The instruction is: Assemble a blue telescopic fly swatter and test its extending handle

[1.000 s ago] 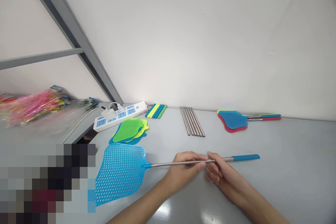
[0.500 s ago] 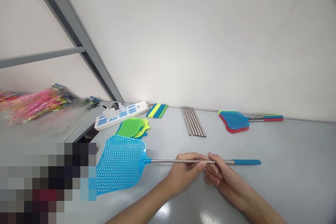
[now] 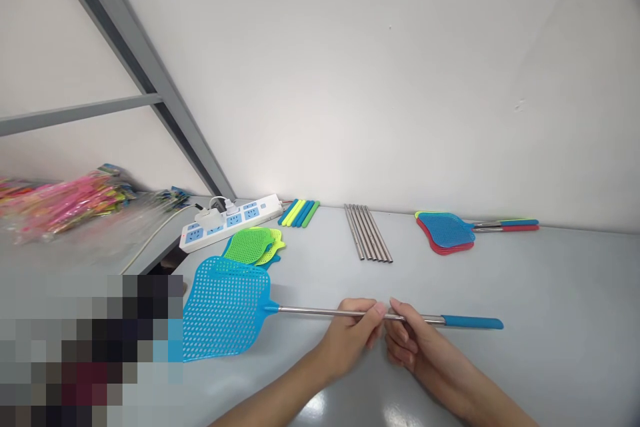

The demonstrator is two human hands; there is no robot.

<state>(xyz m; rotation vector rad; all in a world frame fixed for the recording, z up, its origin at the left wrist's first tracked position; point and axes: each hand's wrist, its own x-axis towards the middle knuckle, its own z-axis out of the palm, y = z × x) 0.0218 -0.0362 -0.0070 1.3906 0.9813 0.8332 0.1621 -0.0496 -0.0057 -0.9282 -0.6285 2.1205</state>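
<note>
A blue fly swatter (image 3: 230,307) with a steel telescopic rod and a blue grip lies level across my view, above the table. My left hand (image 3: 353,333) is closed on the thin part of its rod, thumb on top. Close beside it, my right hand (image 3: 417,340) pinches the rod nearer the grip, its other fingers curled underneath. The grip end sticks out to the right of my right hand. The swatter's head is at the left, partly covering a pile of loose green, yellow and blue swatter heads (image 3: 250,245).
Behind, on the grey table (image 3: 555,293), lie coloured grips (image 3: 299,212), several steel rods (image 3: 367,233) and assembled fly swatters (image 3: 447,230). A white power strip (image 3: 233,220) with cables stands at the left. Plastic-bagged goods (image 3: 75,203) lie farther left, below a grey metal frame (image 3: 150,73).
The rod has tilted slightly, its grip end now lower. The swatter head has shifted a little left, and both hands have moved slightly, still holding the rod.
</note>
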